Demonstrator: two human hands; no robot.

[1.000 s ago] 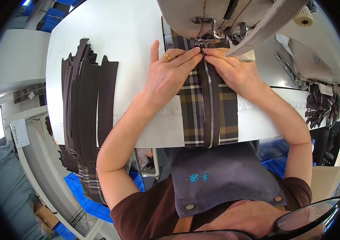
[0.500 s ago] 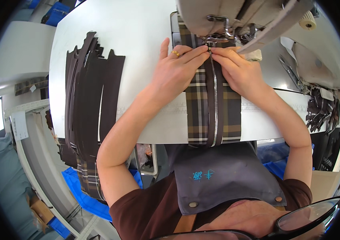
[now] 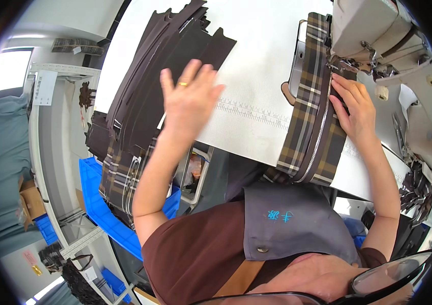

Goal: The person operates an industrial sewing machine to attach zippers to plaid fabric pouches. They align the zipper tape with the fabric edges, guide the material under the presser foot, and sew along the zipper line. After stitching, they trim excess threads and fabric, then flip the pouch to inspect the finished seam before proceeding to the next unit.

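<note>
My left hand (image 3: 191, 101) hovers over a pile of long dark-brown strips (image 3: 147, 84). Its fingers are spread and slightly blurred, with nothing held. At the sewing machine (image 3: 371, 35), my right hand (image 3: 357, 109) rests flat on a silver-toothed zipper (image 3: 318, 133). Index finger and thumb touch the zipper tape with a gap between them. The zipper lies on brown-and-black plaid fabric (image 3: 297, 124), whose far end reaches the machine's needle area. Dark metal parts hide the needle and the zipper's far end.
Beside the plaid fabric, a phone-like object (image 3: 297, 61) lies on the white table (image 3: 254, 66). Tweezers or scissors (image 3: 398, 129) and dark scraps (image 3: 419, 185) are to the right. A blue bin (image 3: 94, 190) stands below the pile, with plaid pieces (image 3: 119, 180) hanging over it.
My left hand has let go of the zipper end and moved left over the strips. My right hand has slid slightly nearer along the zipper. The view has turned left.
</note>
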